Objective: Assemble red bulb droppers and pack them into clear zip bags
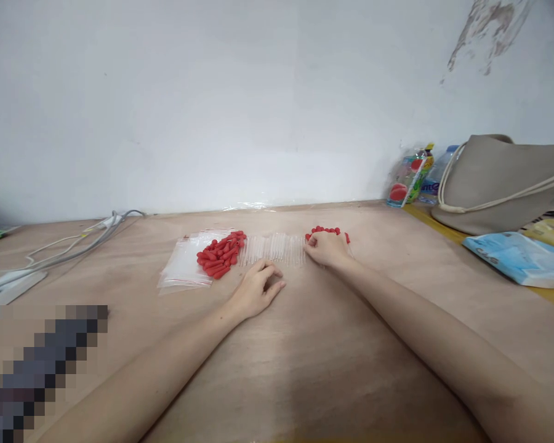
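Observation:
A row of thin clear tubes (pixel 272 248) lies side by side across the middle of the table. To its left, a heap of red rubber bulbs (pixel 219 254) rests partly on clear zip bags (pixel 181 264). My left hand (pixel 258 288) lies in front of the tubes, fingers curved and thumb apart, with nothing in it. At the right end of the row, my right hand (pixel 327 247) has its fingertips pinched together; whatever is between them is too small to make out. Behind that hand more red bulbs (pixel 325 231) stand in a line, partly hidden by it.
White and grey cables (pixel 80 243) run to a power strip (pixel 16 288) at the left. On the right are drink bottles (pixel 409 178), a beige bag (pixel 503 178) with cord straps, and a blue-white tissue pack (pixel 521 258). A wall rises behind the table. A pixelated patch covers the lower left.

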A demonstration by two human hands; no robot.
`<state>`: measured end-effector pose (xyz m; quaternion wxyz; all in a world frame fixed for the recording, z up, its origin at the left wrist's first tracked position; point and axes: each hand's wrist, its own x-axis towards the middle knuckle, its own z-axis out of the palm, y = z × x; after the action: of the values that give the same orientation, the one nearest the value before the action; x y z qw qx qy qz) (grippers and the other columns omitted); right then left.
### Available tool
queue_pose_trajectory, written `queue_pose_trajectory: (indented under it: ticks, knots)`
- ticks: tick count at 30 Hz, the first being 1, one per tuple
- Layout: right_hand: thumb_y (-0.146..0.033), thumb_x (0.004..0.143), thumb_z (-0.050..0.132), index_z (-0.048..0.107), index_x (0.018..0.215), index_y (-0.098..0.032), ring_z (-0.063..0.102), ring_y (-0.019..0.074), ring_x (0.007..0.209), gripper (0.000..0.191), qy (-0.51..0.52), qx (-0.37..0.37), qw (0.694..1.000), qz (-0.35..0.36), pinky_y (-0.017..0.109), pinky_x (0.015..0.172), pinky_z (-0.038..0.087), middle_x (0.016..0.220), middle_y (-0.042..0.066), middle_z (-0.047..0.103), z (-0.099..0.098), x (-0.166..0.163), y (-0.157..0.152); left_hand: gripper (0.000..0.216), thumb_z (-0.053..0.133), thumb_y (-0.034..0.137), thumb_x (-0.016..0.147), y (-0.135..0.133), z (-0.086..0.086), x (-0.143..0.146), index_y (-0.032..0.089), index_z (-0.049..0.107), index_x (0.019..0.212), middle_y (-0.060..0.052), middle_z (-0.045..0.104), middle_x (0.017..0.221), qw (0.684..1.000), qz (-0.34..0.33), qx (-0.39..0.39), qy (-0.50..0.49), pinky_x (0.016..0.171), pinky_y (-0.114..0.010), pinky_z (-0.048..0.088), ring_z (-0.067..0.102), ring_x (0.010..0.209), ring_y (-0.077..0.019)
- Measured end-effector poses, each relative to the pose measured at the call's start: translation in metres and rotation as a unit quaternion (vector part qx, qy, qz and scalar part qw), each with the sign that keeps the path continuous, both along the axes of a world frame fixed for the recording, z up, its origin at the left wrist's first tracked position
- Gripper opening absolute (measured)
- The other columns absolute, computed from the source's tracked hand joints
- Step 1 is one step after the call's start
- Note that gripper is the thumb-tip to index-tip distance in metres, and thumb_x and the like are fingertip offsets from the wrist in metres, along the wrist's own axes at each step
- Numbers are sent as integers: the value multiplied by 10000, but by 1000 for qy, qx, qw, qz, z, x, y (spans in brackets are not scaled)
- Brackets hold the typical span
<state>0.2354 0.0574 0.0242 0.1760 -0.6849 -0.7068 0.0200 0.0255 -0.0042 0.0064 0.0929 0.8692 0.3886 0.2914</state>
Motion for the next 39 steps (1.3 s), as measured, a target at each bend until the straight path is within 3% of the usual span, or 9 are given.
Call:
queue_pose_trajectory:
  ticks: [10, 13, 15, 18, 22, 27, 29, 36, 39]
  knots:
    - [-181, 693, 507, 641, 736, -138, 568, 252, 805, 147, -59, -54, 995, -57, 446, 796, 248, 806, 124, 633, 4, -26, 8, 115, 504, 257, 811, 1, 0, -2, 188, 571, 873, -32, 539, 873, 999, 33, 31, 10, 721, -289, 428, 518, 788, -151]
    - [-158, 702, 496, 636, 705, -134, 572, 240, 760, 142, -62, -43, 996, -50, 442, 781, 251, 772, 126, 635, 1, -27, 8, 128, 489, 260, 811, 10, 9, -15, 183, 591, 804, -50, 555, 848, 982, 138, 117, 62, 750, -343, 388, 500, 831, -197]
    - [-161, 730, 471, 629, 700, -132, 568, 231, 729, 163, -61, -27, 997, -47, 431, 761, 256, 743, 129, 632, 1, -27, 5, 145, 483, 268, 809, 20, 16, -29, 184, 599, 787, -68, 559, 858, 950, 235, 174, 109, 746, -374, 352, 483, 864, -233]
    - [-193, 807, 384, 608, 778, -101, 554, 238, 735, 243, -62, 39, 997, -38, 420, 740, 251, 788, 165, 623, 4, -25, -4, 185, 462, 285, 819, 33, 23, -49, 190, 620, 832, -82, 552, 891, 915, 316, 194, 159, 740, -383, 320, 464, 895, -258]
    - [-241, 878, 275, 547, 899, -77, 539, 231, 743, 318, -67, 122, 990, -4, 399, 778, 230, 830, 160, 619, -1, -18, -21, 234, 450, 312, 822, 41, 22, -62, 200, 654, 842, -96, 548, 915, 911, 322, 187, 176, 722, -389, 308, 455, 895, -272]
    - [-227, 888, 324, 551, 873, -143, 546, 167, 714, 243, -43, 234, 960, 145, 363, 890, 163, 744, 55, 644, -24, 6, -50, 223, 459, 274, 793, 42, 18, -59, 207, 670, 766, -94, 567, 900, 907, 329, 180, 193, 714, -396, 312, 458, 887, -277]
    - [-223, 882, 359, 561, 919, -150, 556, 161, 731, 218, -21, 260, 951, 163, 350, 892, 167, 760, 47, 655, -32, 16, -60, 213, 460, 262, 788, 43, 17, -58, 200, 662, 764, -93, 572, 891, 908, 333, 173, 187, 714, -393, 316, 463, 881, -275]
    - [-199, 869, 384, 583, 954, -176, 559, 160, 784, 218, 2, 244, 955, 169, 349, 865, 184, 843, 52, 660, -33, 24, -71, 186, 421, 220, 819, 39, 18, -52, 166, 599, 820, -102, 577, 904, 912, 326, 197, 151, 730, -392, 339, 472, 897, -276]
    - [-196, 863, 384, 573, 876, -174, 556, 157, 774, 191, 19, 221, 958, 181, 352, 875, 193, 821, 45, 648, -30, 22, -70, 154, 411, 218, 839, 23, 18, -35, 161, 554, 850, -85, 580, 883, 949, 244, 180, 89, 759, -372, 366, 485, 881, -246]
